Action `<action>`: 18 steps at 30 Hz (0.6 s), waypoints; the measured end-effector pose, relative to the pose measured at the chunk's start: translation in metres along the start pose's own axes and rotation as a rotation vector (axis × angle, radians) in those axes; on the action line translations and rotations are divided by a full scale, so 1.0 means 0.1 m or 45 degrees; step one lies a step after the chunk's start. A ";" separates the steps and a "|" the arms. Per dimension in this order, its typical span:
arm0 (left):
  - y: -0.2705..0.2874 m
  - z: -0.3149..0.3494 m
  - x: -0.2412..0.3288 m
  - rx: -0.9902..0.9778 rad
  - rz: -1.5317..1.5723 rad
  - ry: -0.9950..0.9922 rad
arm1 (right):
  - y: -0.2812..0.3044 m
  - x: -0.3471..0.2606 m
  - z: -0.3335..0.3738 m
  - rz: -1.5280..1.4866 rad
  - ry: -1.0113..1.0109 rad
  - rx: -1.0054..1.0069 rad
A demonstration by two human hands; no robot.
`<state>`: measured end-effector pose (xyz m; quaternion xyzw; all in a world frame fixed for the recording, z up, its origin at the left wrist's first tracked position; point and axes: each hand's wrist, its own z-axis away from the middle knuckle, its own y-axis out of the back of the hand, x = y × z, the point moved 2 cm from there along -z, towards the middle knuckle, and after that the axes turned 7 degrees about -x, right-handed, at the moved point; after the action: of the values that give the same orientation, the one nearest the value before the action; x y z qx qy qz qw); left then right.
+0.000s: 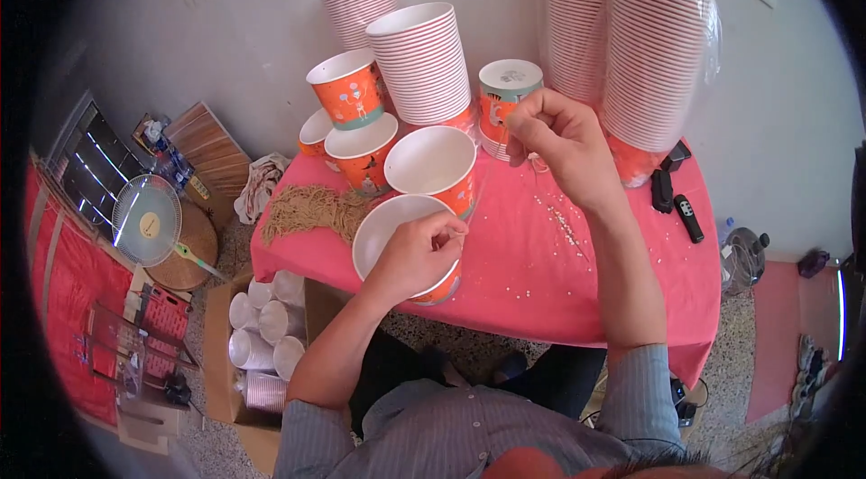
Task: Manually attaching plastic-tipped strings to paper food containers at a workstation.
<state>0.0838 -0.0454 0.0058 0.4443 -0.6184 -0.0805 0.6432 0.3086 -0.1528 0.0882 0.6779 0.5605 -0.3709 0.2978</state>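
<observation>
Left hand (pixel 419 253): fingers bent, thumb and forefinger drawn close; cannot tell whether grasping anything. Right hand (pixel 566 143): raised farther out and to the right, fingers curled toward thumb; likewise cannot tell whether grasping anything. Beneath left hand: near paper bucket (pixel 383 228), mouth upward, at near edge of pink tablecloth (pixel 492 253). Just beyond: second open bucket (pixel 428 163). To the left: bundle of tan cord (pixel 311 211). Beneath right forearm and leftward: scattered small white bits (pixel 561 225). Far side, beyond right hand: inverted bucket (pixel 511 78); left of it, tall nested stack (pixel 419 69); far right, plastic-wrapped stacks (pixel 657 55).
</observation>
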 end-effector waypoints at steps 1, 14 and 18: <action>-0.02 -0.02 0.03 -0.052 0.089 0.012 | 0.01 0.01 0.00 0.000 -0.001 0.006; -0.14 -0.12 0.06 -0.345 0.293 -0.050 | -0.10 0.19 -0.06 -0.101 -0.049 -0.075; -0.14 -0.13 0.00 -0.324 0.237 0.001 | -0.11 0.16 -0.06 -0.150 -0.017 -0.074</action>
<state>0.1012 -0.0477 -0.0017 0.2999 -0.6415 -0.0980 0.6992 0.3008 -0.1373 0.0781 0.6323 0.6081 -0.3758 0.2987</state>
